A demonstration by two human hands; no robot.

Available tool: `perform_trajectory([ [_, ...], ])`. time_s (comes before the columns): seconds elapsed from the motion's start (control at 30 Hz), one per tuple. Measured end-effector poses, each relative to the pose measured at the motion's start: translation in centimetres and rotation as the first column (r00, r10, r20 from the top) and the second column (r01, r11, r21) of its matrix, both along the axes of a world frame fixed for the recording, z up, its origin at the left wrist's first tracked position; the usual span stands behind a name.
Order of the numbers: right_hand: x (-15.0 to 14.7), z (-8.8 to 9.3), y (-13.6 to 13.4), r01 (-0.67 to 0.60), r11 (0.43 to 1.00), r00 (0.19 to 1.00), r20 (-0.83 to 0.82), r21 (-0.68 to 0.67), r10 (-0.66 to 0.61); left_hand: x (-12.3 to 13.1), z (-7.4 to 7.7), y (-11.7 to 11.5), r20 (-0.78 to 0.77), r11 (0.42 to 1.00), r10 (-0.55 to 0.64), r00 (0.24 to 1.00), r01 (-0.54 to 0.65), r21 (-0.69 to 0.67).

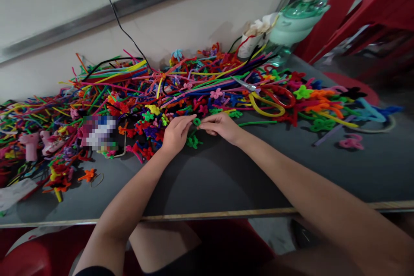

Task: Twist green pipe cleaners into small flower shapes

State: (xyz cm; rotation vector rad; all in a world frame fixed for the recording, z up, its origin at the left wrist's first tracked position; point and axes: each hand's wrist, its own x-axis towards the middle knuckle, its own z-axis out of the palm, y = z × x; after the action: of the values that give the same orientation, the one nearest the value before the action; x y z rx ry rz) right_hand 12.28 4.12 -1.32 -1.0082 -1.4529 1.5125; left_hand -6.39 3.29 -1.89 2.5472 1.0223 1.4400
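Note:
A green pipe cleaner [197,122], curled into a small ring, is pinched between my two hands above the table. My left hand [177,134] closes on it from the left, thumb and fingers together. From the other side my right hand [224,127] grips it between thumb and forefinger. Just below the hands lies a bent green pipe cleaner shape [194,141] on the dark table [210,185]. A straight green pipe cleaner [258,123] extends to the right of my right hand. The ring's finer twists are too small to make out.
Scissors [267,102] with yellow and red handles lie on a heap of colourful pipe cleaners [129,82] along the wall. A phone [120,148] is partly covered at left. A green bottle [286,26] and a white cup [249,45] stand at the back right, near red chairs [343,13].

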Motion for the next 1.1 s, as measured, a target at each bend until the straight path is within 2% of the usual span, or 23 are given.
perform_trajectory([
  [0.1,0.5,0.2,0.2,-0.079,0.996,0.997,0.019,-0.028,0.080,0.0,-0.4,0.2,-0.033,0.998,-0.046,0.998,0.048,0.042],
  [0.33,1.2,0.4,0.5,-0.235,0.969,0.971,0.033,-0.073,0.237,0.0,-0.4,0.1,-0.027,0.997,-0.059,0.998,0.060,0.043],
  [0.63,1.3,0.6,0.4,-0.272,0.959,0.961,0.038,-0.075,0.276,0.0,-0.2,0.2,-0.067,0.997,-0.059,0.996,0.056,-0.051],
  [0.87,1.3,0.8,0.3,-0.262,0.962,0.954,0.129,-0.081,0.271,-0.7,0.0,0.6,-0.229,0.993,-0.076,0.971,0.095,0.074],
  [1.0,1.2,1.5,0.1,-0.261,0.965,0.950,0.169,-0.032,0.263,-1.3,-0.1,0.9,-0.328,0.989,-0.095,0.940,0.127,0.079],
  [1.1,1.3,1.6,0.1,-0.250,0.968,0.953,0.171,-0.023,0.250,-1.4,-0.2,0.9,-0.335,0.990,-0.086,0.938,0.119,0.080],
])
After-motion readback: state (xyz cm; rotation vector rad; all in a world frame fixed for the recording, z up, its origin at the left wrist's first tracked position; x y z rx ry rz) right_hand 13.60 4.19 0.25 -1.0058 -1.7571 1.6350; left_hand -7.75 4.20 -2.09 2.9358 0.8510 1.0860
